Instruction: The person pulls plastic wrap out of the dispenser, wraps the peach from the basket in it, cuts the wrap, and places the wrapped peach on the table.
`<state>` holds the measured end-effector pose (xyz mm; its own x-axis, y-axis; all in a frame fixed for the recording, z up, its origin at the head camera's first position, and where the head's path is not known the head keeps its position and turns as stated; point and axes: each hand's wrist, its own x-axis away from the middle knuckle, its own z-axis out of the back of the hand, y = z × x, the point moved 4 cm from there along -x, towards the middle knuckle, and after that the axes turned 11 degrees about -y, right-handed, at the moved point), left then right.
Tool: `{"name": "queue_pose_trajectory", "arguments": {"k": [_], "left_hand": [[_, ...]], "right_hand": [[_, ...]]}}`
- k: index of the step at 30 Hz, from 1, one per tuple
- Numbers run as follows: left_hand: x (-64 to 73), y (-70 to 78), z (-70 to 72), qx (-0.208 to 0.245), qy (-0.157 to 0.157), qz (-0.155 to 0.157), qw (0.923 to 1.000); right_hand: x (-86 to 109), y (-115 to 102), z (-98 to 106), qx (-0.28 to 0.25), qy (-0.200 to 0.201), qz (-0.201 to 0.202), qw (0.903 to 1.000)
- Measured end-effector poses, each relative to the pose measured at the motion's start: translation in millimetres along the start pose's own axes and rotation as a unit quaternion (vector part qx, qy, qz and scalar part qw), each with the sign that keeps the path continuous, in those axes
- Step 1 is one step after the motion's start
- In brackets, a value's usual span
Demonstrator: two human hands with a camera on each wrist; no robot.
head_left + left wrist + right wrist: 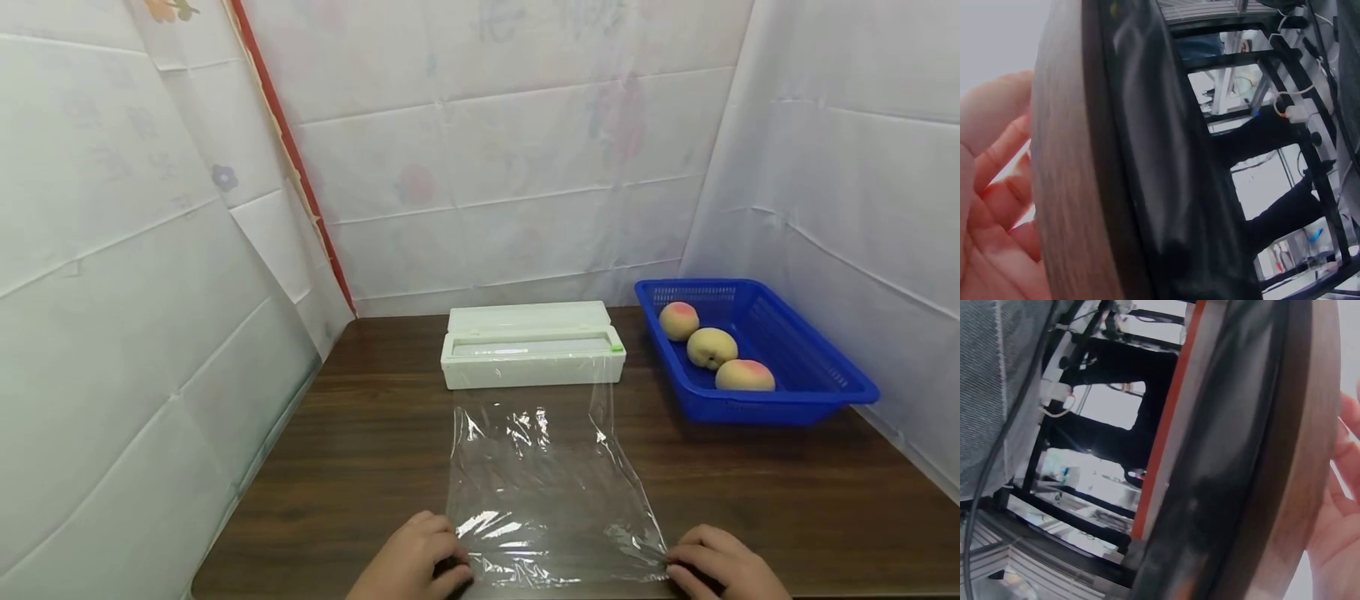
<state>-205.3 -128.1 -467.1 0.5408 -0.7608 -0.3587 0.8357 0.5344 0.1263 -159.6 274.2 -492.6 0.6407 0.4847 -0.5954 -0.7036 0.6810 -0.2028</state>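
Observation:
A sheet of clear plastic wrap (540,492) stretches over the table toward the person from a white wrap dispenser box (532,372), whose lid (528,317) stands raised at the back. At the sheet's near left corner, my left hand (416,554) pinches the film between thumb and curled fingers. My right hand (723,562) pinches the near right corner, where the film bunches a little. In the wrist views, the left hand (1000,187) and right hand (1338,512) show partly behind the table edge; the film is hidden there.
A blue plastic basket (810,397) with three peaches (745,376) stands at the right of the dark wooden table (360,467). White sheeting (525,192) encloses the back and both sides. A green slider (617,347) sits at the dispenser's right end.

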Motion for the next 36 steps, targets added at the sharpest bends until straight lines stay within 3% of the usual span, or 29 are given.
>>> {"name": "queue_pose_trajectory", "arguments": {"k": [5,9,15,20,27,31,36], "left_hand": [[-11.2,-1.2,13.5,0.018,0.018,0.041,0.9988],[-26.9,-2.8,28.2,0.002,0.024,0.055,0.9982],[-58.1,-10.9,45.8,-0.031,0.023,0.045,0.9982],[-87.4,-16.9,53.4,-0.027,0.023,0.019,0.9992],[-124.7,-23.5,49.8,0.003,0.02,-0.014,0.9997],[-137.4,-32.0,39.2,0.033,0.022,-0.005,0.9992],[-147.9,-39.6,29.8,0.044,0.034,0.008,0.9984]], "right_hand": [[-13.6,-3,17,0.02,-0.002,-0.084,0.9963],[-31.1,-2,30,0.038,-0.005,-0.103,0.9939],[-62.3,-4,43,0.057,-0.007,-0.106,0.9927],[-91.6,-7,50,0.061,-0.011,-0.113,0.9916],[-126.2,-10,48,0.053,-0.015,-0.093,0.9942],[-139.4,-11,44,0.04,-0.021,-0.093,0.9946],[-149.5,-10,37,0.02,-0.047,-0.123,0.9911]]}}
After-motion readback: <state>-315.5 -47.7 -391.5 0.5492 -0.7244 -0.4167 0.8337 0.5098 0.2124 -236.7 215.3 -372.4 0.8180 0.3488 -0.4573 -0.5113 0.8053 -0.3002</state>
